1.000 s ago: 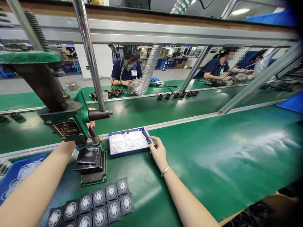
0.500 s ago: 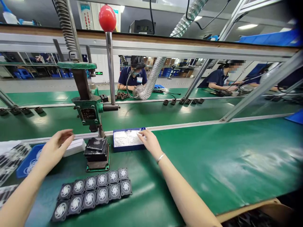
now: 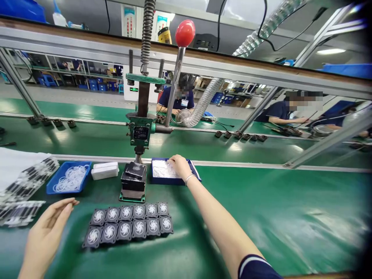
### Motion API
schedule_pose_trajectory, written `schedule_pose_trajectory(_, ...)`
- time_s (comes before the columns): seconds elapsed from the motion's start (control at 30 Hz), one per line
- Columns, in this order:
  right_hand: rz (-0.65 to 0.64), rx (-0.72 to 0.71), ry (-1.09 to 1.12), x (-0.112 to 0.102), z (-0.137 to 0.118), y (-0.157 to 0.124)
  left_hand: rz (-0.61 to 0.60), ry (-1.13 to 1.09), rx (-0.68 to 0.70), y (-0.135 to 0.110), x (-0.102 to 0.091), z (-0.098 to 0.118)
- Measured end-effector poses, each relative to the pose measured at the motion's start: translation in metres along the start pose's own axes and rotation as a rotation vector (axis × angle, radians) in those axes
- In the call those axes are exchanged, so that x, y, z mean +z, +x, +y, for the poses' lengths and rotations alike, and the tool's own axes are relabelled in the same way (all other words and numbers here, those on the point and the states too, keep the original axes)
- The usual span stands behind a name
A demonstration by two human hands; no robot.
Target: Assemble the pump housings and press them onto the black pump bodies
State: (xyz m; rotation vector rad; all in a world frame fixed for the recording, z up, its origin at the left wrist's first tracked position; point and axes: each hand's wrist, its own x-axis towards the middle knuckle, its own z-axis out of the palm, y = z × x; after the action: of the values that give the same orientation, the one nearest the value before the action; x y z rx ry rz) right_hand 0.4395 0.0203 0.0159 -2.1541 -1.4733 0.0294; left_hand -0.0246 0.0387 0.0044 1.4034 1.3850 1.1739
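My right hand (image 3: 180, 167) reaches into a blue box (image 3: 167, 181) of white, thin material (image 3: 161, 169). Its fingers curl down into the contents, and the fingertips are hidden. My left hand (image 3: 45, 234) hovers over the green table, left of the fans, with fingers stretched and the thumb slightly apart; nothing shows in it. Two rows of black square fans (image 3: 124, 230) with white swirl centres lie in front of me. Behind them stands a hand press (image 3: 141, 131) with a red-knobbed lever (image 3: 185, 33) and a black block (image 3: 133, 180) on its base.
Left of the press are white blocks (image 3: 105, 171) and a blue tray (image 3: 49, 190) of white rings (image 3: 71, 179). Black-and-white strips (image 3: 29, 182) lie at far left. A metal shelf beam (image 3: 203, 64) crosses above. Co-workers (image 3: 178, 97) sit across the bench.
My view has shifted, so the press appears farther right. My left hand has moved back from the white blocks toward me. My right hand has reached deeper into the blue box.
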Motion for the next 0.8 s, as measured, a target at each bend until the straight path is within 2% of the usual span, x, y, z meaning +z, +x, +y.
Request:
schedule_pose_trajectory(0.13,0.174,-0.016,0.086,-0.024,-0.006,-0.008,-0.052,-0.033,0.046,-0.008,0.004,0.007)
schedule_pose_trajectory(0.23,0.232,-0.080,0.188,-0.043,-0.031,-0.030,-0.163,-0.018,0.145,-0.016,0.015,0.020)
schedule_pose_trajectory(0.3,0.189,-0.168,0.264,-0.049,-0.060,-0.055,-0.278,0.011,0.245,-0.025,0.029,0.034)
schedule_pose_trajectory(0.4,0.059,-0.341,0.381,-0.049,-0.109,-0.097,-0.529,0.013,0.370,-0.036,0.057,0.060)
schedule_pose_trajectory(0.47,-0.028,-0.463,0.477,-0.045,-0.138,-0.119,-0.666,-0.061,0.381,-0.040,0.073,0.074)
schedule_pose_trajectory(0.53,-0.077,-0.545,0.557,-0.039,-0.159,-0.131,-0.741,-0.138,0.319,-0.040,0.081,0.081)
schedule_pose_trajectory(0.67,-0.111,-0.568,0.594,-0.022,-0.179,-0.130,-0.760,-0.180,0.199,-0.035,0.073,0.083)
schedule_pose_trajectory(0.8,-0.121,-0.577,0.625,-0.009,-0.187,-0.116,-0.717,-0.086,0.202,-0.030,0.053,0.079)
